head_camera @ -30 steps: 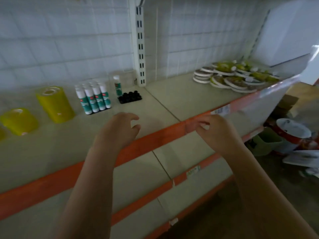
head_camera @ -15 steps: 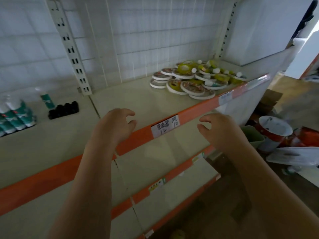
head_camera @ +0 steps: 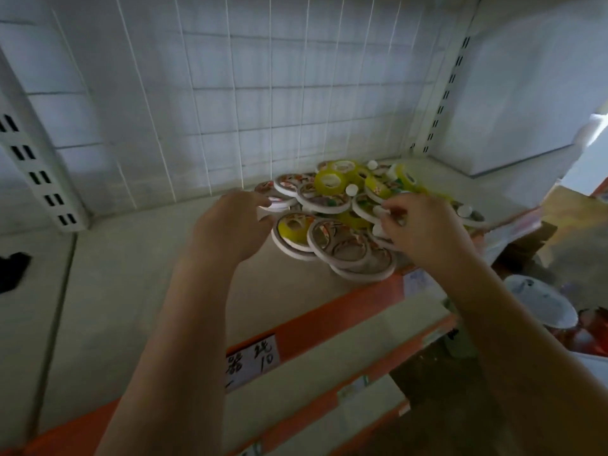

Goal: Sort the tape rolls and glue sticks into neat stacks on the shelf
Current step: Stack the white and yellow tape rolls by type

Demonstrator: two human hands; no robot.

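1. Head view shows a loose heap of flat white-rimmed tape rolls (head_camera: 332, 205) with printed paper centres, mixed with thicker yellow-green tape rolls (head_camera: 330, 182), lying on the pale beige metal shelf (head_camera: 138, 264) near its right end and close to the front edge.
2. Small white round caps (head_camera: 351, 189) poke up among the rolls; whether they belong to glue sticks cannot be told.
3. Left hand (head_camera: 230, 225) sits at the heap's left side, fingers curled, fingertips touching a white roll (head_camera: 274, 205) at the edge; a firm grip cannot be confirmed.
4. Right hand (head_camera: 424, 225) is over the heap's right side, fingers pinching a small white piece (head_camera: 380, 211).
5. An orange front rail (head_camera: 329, 320) carries a white handwritten label (head_camera: 251, 360).
6. Behind stands a white wire grid panel (head_camera: 263, 93) and a slotted white upright (head_camera: 29, 166).
7. Lower right, a white-lidded red container (head_camera: 539, 304) is blurred.
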